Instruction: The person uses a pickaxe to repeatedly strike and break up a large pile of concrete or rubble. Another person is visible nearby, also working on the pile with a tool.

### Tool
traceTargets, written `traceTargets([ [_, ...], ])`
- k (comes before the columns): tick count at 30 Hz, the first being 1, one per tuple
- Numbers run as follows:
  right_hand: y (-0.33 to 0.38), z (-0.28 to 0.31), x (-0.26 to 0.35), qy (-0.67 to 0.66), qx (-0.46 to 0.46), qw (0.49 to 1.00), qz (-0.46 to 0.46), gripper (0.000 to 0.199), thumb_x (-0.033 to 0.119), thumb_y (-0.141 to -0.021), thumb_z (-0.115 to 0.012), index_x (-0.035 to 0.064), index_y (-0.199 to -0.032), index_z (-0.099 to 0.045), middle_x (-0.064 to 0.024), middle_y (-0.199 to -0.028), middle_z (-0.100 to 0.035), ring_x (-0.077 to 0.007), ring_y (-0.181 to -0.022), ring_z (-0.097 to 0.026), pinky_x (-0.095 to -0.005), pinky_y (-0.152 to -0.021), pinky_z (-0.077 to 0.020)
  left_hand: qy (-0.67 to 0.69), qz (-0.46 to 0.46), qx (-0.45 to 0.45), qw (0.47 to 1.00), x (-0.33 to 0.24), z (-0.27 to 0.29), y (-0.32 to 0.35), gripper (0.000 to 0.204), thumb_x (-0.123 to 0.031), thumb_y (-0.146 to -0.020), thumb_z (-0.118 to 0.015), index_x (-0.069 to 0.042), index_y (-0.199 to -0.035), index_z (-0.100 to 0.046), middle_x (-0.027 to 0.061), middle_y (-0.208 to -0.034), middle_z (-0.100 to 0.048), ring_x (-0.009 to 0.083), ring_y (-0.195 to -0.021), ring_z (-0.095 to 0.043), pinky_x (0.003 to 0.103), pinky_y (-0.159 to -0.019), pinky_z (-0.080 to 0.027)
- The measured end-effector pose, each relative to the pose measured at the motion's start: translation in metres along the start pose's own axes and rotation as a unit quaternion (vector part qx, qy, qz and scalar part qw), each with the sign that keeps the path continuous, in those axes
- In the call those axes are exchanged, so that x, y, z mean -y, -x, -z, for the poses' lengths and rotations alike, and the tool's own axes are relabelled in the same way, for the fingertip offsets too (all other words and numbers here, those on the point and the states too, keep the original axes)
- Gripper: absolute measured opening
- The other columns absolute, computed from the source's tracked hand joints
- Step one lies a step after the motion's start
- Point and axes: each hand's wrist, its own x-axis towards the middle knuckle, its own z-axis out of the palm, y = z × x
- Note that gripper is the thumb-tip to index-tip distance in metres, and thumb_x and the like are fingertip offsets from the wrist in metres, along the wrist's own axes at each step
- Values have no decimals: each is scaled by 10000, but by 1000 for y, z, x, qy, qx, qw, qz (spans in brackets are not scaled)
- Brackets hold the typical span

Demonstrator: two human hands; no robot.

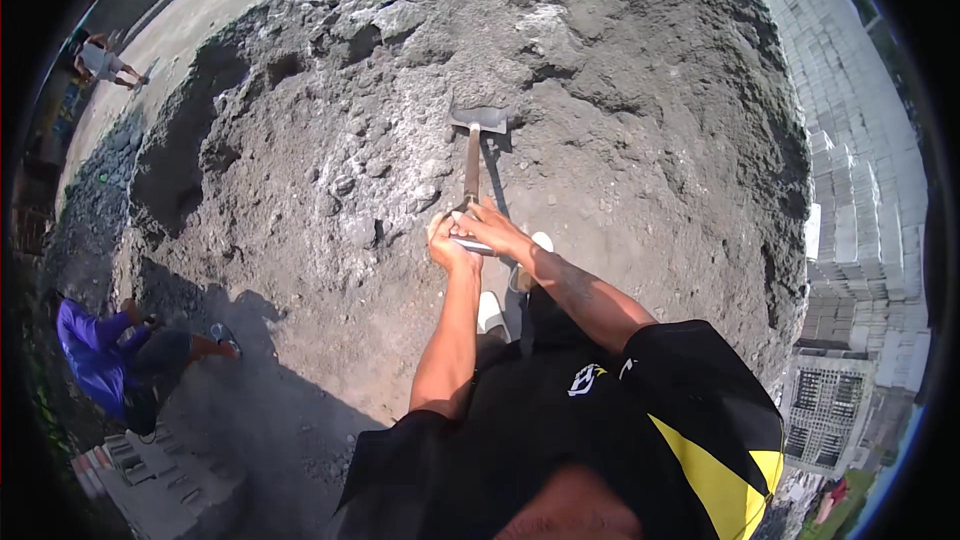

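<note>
Wooden hoe handle [472, 165] in left hand [447, 245] and right hand [488, 227], arms outstretched.

Hoe blade [480, 119]: sunk in the mortar heap [600, 90], well ahead of both hands.
Handle [471, 165]: runs back from the blade to the left hand [449, 245] and right hand [487, 228], side by side on its end.
Crouching worker [110, 360]: far left of the hands, below the heap.
Stacked blocks [860, 190]: far right.
</note>
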Motion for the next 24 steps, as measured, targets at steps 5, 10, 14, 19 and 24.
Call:
traceTargets([
  [5,4,71,91,345,129,922,119,593,493,-843,-363,15,-1189,-426,-228,-1019,-564,-351,-982,-534,-382,-959,-333,-59,23,-45,997,31,-69,-21,260,15,-711,-487,-15,-966,-445,32,-605,-439,132,-513,-454,237,-465,-397],
  [10,-24,76,112,249,107,945,185,395,360,-882,-371,19,-1010,-523,-197,-871,-610,-348,-902,-559,-401,-883,-383,-35,37,-59,997,13,-115,-28,153,11,-694,-480,-54,-832,-470,33,-603,-454,146,-483,-454,248,-453,-402],
  [14,-129,17,61,247,98,922,280,342,303,-878,-365,11,-908,-540,-244,-772,-583,-404,-760,-567,-491,-721,-427,-204,-142,-121,961,40,-43,-177,217,24,-630,-495,53,-821,-595,117,-811,-591,195,-708,-549,258,-645,-441],
  [19,-144,4,23,326,33,910,255,386,324,-897,-295,48,-947,-560,-229,-706,-596,-389,-744,-583,-530,-883,-282,-300,-57,-157,939,49,-17,-196,151,-39,-639,-510,35,-723,-611,108,-714,-593,209,-651,-557,299,-634,-445],
  [24,-122,5,37,430,20,880,204,428,343,-897,-277,69,-893,-605,-194,-734,-624,-343,-727,-610,-593,-972,-141,-585,-115,-129,792,37,-21,-185,210,-96,-660,-501,-15,-774,-659,133,-759,-640,225,-705,-594,318,-672,-451],
])
